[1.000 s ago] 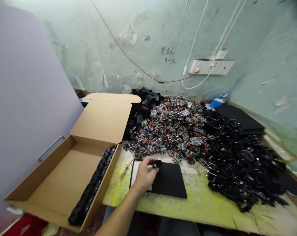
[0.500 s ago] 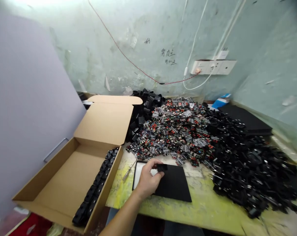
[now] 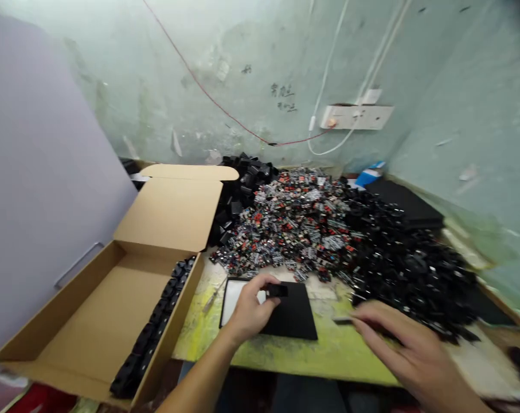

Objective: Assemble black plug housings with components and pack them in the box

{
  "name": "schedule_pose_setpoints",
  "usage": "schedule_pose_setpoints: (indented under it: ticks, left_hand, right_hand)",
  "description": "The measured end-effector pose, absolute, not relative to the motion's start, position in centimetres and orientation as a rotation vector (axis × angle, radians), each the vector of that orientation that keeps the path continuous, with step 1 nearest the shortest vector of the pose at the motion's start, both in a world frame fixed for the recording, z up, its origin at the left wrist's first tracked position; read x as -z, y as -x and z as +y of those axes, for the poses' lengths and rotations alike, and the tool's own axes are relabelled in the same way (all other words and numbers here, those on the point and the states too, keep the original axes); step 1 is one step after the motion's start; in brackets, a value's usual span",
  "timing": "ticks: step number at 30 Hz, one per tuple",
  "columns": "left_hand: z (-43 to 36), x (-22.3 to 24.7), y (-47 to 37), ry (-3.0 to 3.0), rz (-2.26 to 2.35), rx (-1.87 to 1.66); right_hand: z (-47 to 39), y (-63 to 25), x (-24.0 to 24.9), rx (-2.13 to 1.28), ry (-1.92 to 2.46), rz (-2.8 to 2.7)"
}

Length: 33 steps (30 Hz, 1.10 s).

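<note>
Between thumb and fingers my left hand (image 3: pixel 251 307) grips a small black plastic housing (image 3: pixel 278 290). It is held above a flat black pad (image 3: pixel 296 315) with a white area (image 3: pixel 234 298) at its left. On the right, my right hand (image 3: pixel 408 350), somewhat blurred, pinches a thin dark flat piece (image 3: pixel 343 321) over the yellow tabletop. Beyond it spreads a heap of black plastic parts (image 3: pixel 408 267). Small assemblies with metal, red and green bits form a pile (image 3: pixel 294 223) behind the pad.
An open cardboard box (image 3: pixel 92 304) at the left holds a row of black housings (image 3: pixel 156 321) along its right wall. A screwdriver (image 3: pixel 214 297) lies left of the pad. More black housings (image 3: pixel 246 178) are heaped at the back. Black sheets (image 3: pixel 408 203) lie stacked at the right.
My right hand has come into view from the right, carrying a thin dark piece. My left hand keeps the housing over the pad. The whole view has shifted slightly.
</note>
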<state>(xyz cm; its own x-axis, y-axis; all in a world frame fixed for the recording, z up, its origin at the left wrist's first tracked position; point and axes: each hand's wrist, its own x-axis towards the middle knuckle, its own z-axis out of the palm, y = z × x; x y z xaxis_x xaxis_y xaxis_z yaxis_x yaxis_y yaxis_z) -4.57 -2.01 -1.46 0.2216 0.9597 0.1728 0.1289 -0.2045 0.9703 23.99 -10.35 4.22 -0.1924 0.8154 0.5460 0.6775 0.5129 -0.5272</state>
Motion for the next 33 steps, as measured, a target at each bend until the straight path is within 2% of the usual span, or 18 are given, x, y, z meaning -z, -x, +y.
schedule_pose_setpoints:
  ticks: [4,8,16,33]
  left_hand:
    - [-2.0,0.4,4.8,-1.614,0.996,-1.135]
    - [-2.8,-0.2,5.5,-1.643,0.991,-1.184]
    - [-3.4,-0.3,5.9,-1.753,0.936,-1.257]
    - [-3.6,0.1,5.8,-1.874,0.889,-1.407]
  right_hand:
    - [-5.1,-18.9,-7.1,-0.143,0.988,-2.179]
    - [-2.9,-15.5,-7.3,0.004,0.92,-2.308]
    - [-3.4,-14.9,-6.2,0.099,0.903,-2.53]
    - [-4.5,-13.8,-5.1,0.106,0.837,-2.483]
